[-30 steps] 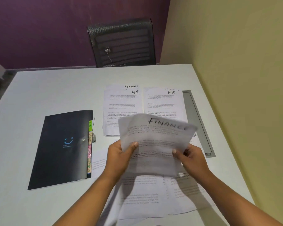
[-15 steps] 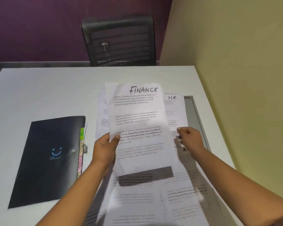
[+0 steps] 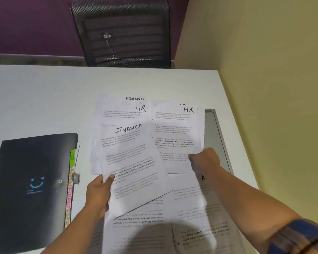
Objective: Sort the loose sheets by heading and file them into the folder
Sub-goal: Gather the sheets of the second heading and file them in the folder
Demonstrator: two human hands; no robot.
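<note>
1. The left hand [image 3: 97,191] grips the Finance sheet [image 3: 130,154] by its near left edge, thumb on top. The sheet tilts toward the table's [image 3: 44,99] far right corner, overlapping the left pile [image 3: 121,112].
2. The right hand [image 3: 206,160] curls at the right pile's [image 3: 174,129] near corner; I cannot tell whether it pinches paper.
3. The closed folder [image 3: 31,180] lies leftward, nearer the left hand.

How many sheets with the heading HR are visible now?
2. One HR sheet lies on the left, partly under the FINANCE sheet that the left hand holds; the other HR sheet lies beside it on the right. Others may be hidden underneath.
</note>
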